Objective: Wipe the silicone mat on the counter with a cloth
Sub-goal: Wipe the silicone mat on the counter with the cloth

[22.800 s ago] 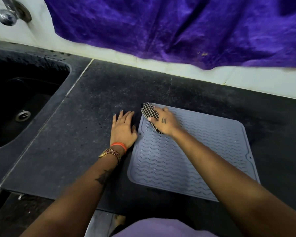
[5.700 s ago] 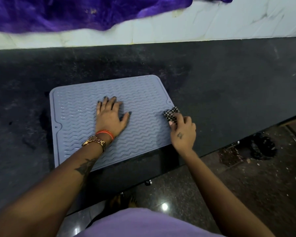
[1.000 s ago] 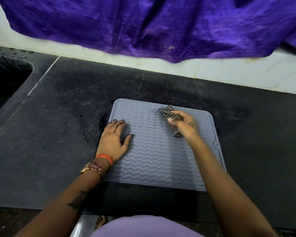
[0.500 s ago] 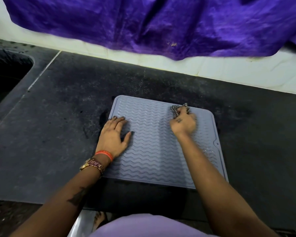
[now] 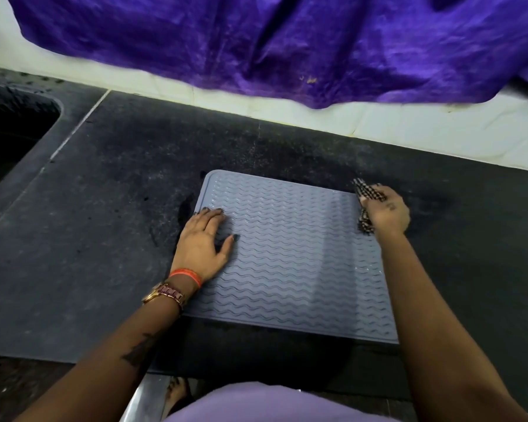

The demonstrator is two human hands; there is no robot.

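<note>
A grey silicone mat (image 5: 290, 257) with a wavy ribbed pattern lies flat on the dark counter (image 5: 83, 239). My left hand (image 5: 203, 245) rests flat on the mat's left part, fingers spread, pinning it down. My right hand (image 5: 386, 213) sits at the mat's far right corner, closed around a black-and-white checked cloth (image 5: 367, 197). The cloth pokes out above and below my fingers and touches the mat's right edge. My right forearm hides part of that edge.
A dark sink basin (image 5: 9, 138) is sunk into the counter at the far left. A purple sheet (image 5: 287, 44) hangs over the white wall (image 5: 409, 132) behind the counter. The counter's front edge runs just below the mat.
My right hand has swept the cloth rightward across the mat's far part, from the middle to the far right corner. My left hand has stayed put on the mat.
</note>
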